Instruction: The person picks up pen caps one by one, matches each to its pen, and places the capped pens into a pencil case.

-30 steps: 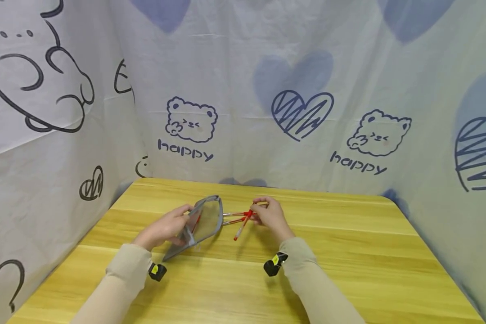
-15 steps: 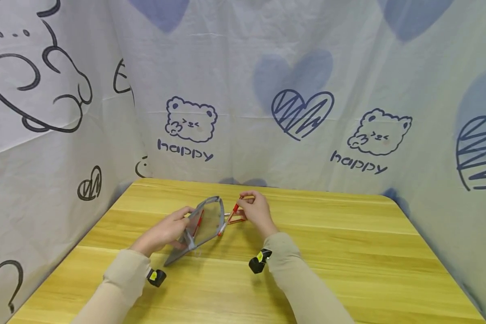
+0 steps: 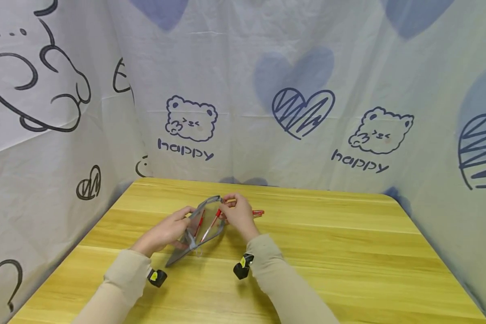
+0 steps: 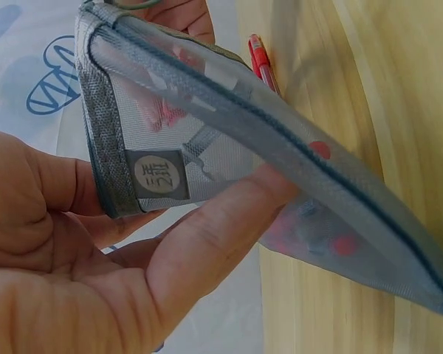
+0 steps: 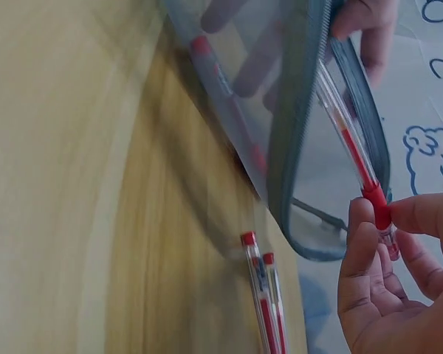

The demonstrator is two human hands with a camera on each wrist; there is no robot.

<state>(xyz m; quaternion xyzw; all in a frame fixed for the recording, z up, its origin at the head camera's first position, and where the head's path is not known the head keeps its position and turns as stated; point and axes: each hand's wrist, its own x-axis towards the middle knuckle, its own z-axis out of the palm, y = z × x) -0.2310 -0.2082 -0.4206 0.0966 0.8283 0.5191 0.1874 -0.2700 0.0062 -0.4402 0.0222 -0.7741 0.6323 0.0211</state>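
My left hand (image 3: 168,230) holds a grey mesh zip pouch (image 5: 294,125) by one side, thumb against the mesh. The pouch tilts over the table, its zipped mouth spread wide toward my right hand (image 3: 239,215). Between thumb and fingers that hand pinches a clear-barrelled pen (image 5: 358,162) near its red grip, and the pen's far end reaches into the mouth. Another red pen (image 5: 229,107) lies inside the pouch, seen through the mesh. Two more red pens (image 5: 266,306) lie side by side on the wood, partly hidden behind my right hand in the head view.
The yellow wood-grain table (image 3: 348,270) spreads to the right and in front. A white cloth (image 3: 243,148) with blue hearts and bear drawings hangs behind its back edge and along the sides. A black wrist camera (image 3: 243,266) sits on the right cuff.
My right hand has moved left with the pen, from beside the two table pens to the pouch mouth, bringing the pen's end inside. My left hand and the pouch have hardly moved.
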